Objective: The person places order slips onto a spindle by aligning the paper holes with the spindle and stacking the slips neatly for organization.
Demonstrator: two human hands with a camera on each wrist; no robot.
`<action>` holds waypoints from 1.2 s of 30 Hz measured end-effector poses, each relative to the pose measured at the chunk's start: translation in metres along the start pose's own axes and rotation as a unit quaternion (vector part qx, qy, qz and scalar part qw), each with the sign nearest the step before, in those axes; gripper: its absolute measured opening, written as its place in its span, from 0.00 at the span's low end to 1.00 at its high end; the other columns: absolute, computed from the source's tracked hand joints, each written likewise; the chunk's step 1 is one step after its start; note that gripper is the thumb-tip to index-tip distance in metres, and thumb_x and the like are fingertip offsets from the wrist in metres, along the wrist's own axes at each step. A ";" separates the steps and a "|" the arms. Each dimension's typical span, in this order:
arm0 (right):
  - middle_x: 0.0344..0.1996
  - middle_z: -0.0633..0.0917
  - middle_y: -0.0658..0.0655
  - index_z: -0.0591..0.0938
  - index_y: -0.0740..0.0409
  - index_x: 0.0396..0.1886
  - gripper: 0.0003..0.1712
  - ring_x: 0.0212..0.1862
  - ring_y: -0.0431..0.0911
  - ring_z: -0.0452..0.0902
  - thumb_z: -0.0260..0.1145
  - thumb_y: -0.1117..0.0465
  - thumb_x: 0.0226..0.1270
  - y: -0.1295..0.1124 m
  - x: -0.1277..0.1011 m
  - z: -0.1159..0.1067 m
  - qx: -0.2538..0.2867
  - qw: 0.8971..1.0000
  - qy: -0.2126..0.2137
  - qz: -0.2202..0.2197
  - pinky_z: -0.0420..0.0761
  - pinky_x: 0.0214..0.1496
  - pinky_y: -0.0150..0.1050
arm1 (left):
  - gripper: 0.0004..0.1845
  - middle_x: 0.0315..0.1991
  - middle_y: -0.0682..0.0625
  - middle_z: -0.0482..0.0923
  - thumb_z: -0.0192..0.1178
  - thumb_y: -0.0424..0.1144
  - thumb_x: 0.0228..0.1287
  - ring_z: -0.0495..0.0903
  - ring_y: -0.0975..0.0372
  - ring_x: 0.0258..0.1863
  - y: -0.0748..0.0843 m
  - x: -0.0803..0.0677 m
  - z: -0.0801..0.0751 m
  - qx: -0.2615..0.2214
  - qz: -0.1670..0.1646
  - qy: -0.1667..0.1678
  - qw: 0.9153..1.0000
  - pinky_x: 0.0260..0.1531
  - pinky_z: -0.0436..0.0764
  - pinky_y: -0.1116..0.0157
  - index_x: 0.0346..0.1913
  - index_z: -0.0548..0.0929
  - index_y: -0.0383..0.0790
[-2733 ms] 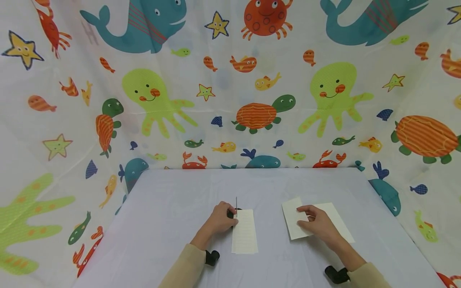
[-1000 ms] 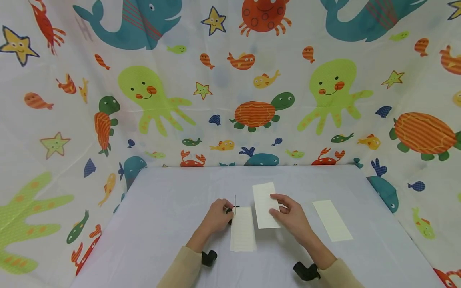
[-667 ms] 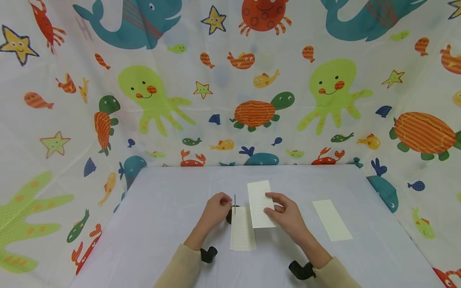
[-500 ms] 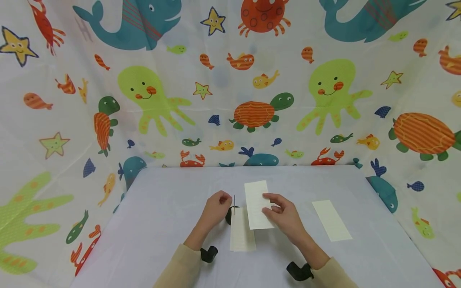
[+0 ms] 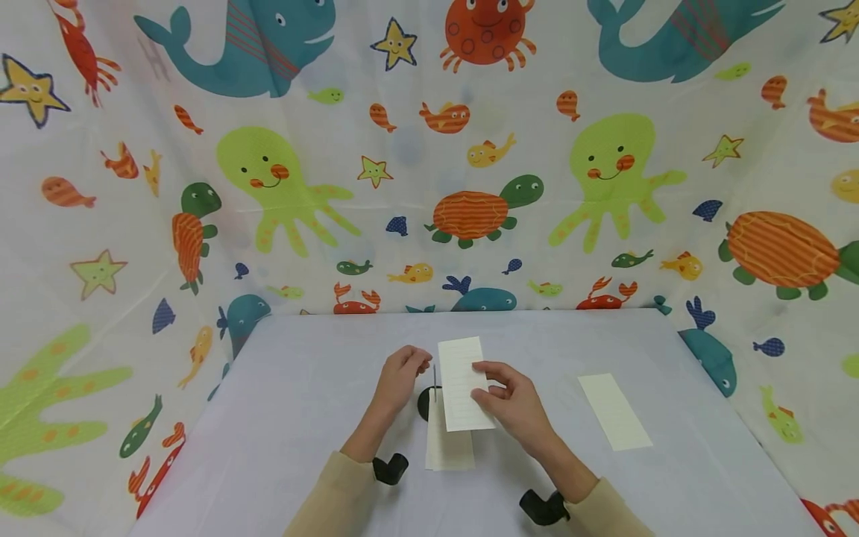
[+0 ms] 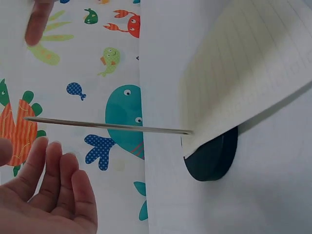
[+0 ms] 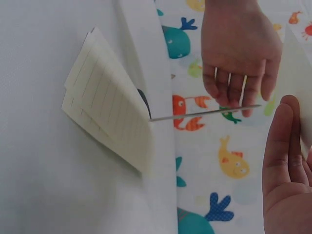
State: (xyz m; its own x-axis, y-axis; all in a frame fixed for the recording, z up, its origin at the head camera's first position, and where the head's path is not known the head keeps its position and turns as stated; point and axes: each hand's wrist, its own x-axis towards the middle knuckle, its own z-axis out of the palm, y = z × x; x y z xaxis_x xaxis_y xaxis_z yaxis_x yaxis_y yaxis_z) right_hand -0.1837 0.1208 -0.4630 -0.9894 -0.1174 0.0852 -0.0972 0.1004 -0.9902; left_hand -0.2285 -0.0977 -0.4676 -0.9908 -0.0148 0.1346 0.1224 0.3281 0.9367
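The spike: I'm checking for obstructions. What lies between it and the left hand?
Nothing: in the head view the left hand hovers beside the spike, a bare gap between them.

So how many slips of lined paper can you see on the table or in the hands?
3 at least: one slip held in the right hand, a stack on the spike that may hide several, and one slip lying alone to the right.
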 end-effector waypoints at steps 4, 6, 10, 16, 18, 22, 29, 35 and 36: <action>0.59 0.81 0.58 0.83 0.56 0.60 0.25 0.42 0.49 0.83 0.74 0.68 0.63 0.001 0.001 0.006 -0.003 1.000 0.000 -0.001 0.83 0.44 0.32 | 0.18 0.39 0.43 0.83 0.53 0.45 0.78 0.79 0.56 0.41 0.004 0.000 -0.001 -0.023 -0.013 0.001 1.000 0.49 0.77 0.56 0.43 0.85 0.34; 0.60 0.81 0.58 0.83 0.55 0.59 0.24 0.42 0.49 0.83 0.74 0.69 0.63 0.001 0.001 0.008 -0.004 1.000 -0.001 0.001 0.83 0.45 0.32 | 0.18 0.41 0.44 0.83 0.54 0.48 0.78 0.79 0.56 0.43 0.007 0.000 -0.001 -0.023 -0.023 0.001 0.999 0.51 0.77 0.54 0.44 0.86 0.37; 0.60 0.81 0.58 0.83 0.55 0.59 0.24 0.43 0.49 0.83 0.74 0.68 0.63 0.000 0.002 0.012 -0.010 1.000 -0.001 0.007 0.83 0.46 0.33 | 0.17 0.41 0.47 0.83 0.56 0.50 0.76 0.78 0.56 0.43 0.011 0.000 0.000 -0.018 -0.038 0.007 0.999 0.51 0.77 0.53 0.43 0.86 0.40; 0.57 0.82 0.58 0.83 0.56 0.59 0.23 0.42 0.49 0.84 0.74 0.66 0.63 -0.001 0.001 0.016 -0.019 1.000 -0.002 0.007 0.84 0.45 0.34 | 0.15 0.38 0.50 0.81 0.60 0.51 0.74 0.77 0.56 0.42 0.013 0.004 0.004 -0.006 -0.064 0.020 0.998 0.47 0.77 0.57 0.45 0.87 0.43; 0.55 0.82 0.58 0.83 0.56 0.59 0.23 0.41 0.49 0.84 0.74 0.65 0.64 0.000 0.001 0.017 -0.022 1.000 -0.005 0.009 0.84 0.45 0.35 | 0.15 0.38 0.50 0.81 0.60 0.50 0.74 0.77 0.56 0.42 0.013 0.005 0.005 -0.003 -0.073 0.023 0.997 0.46 0.77 0.57 0.46 0.87 0.43; 0.49 0.83 0.58 0.84 0.55 0.58 0.22 0.39 0.48 0.84 0.74 0.64 0.64 0.004 0.002 0.017 -0.030 0.999 -0.007 0.017 0.83 0.44 0.34 | 0.14 0.38 0.50 0.81 0.60 0.50 0.74 0.77 0.56 0.41 0.012 0.004 0.005 0.004 -0.080 0.024 0.996 0.46 0.78 0.57 0.46 0.86 0.42; 0.42 0.82 0.56 0.84 0.54 0.56 0.21 0.35 0.47 0.82 0.74 0.63 0.64 0.006 -0.001 0.018 -0.047 0.999 -0.009 0.025 0.82 0.41 0.33 | 0.14 0.38 0.50 0.81 0.61 0.49 0.73 0.77 0.56 0.40 0.009 0.003 0.006 0.002 -0.081 0.022 0.996 0.46 0.79 0.58 0.45 0.86 0.42; 0.41 0.81 0.56 0.84 0.54 0.57 0.21 0.33 0.47 0.80 0.74 0.62 0.64 0.005 -0.002 0.018 -0.051 0.998 -0.013 0.026 0.81 0.38 0.31 | 0.15 0.38 0.50 0.81 0.61 0.51 0.73 0.77 0.57 0.40 0.008 0.002 0.006 0.004 -0.083 0.021 0.996 0.46 0.80 0.59 0.45 0.86 0.42; 0.41 0.80 0.57 0.84 0.53 0.57 0.21 0.32 0.47 0.79 0.74 0.62 0.64 0.005 -0.002 0.018 -0.051 0.998 -0.014 0.028 0.80 0.38 0.31 | 0.15 0.38 0.50 0.81 0.61 0.51 0.73 0.77 0.57 0.40 0.008 0.002 0.006 0.004 -0.083 0.022 0.996 0.46 0.80 0.59 0.46 0.86 0.42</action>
State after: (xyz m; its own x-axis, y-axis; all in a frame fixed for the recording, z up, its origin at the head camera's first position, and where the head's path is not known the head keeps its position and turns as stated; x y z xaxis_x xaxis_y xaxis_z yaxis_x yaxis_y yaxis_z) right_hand -0.1806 0.1036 -0.4703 -0.9902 -0.1369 0.0260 -0.0543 0.2076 -0.9767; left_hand -0.2297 -0.0895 -0.4623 -0.9938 -0.1105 -0.0085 -0.0442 0.3249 0.9447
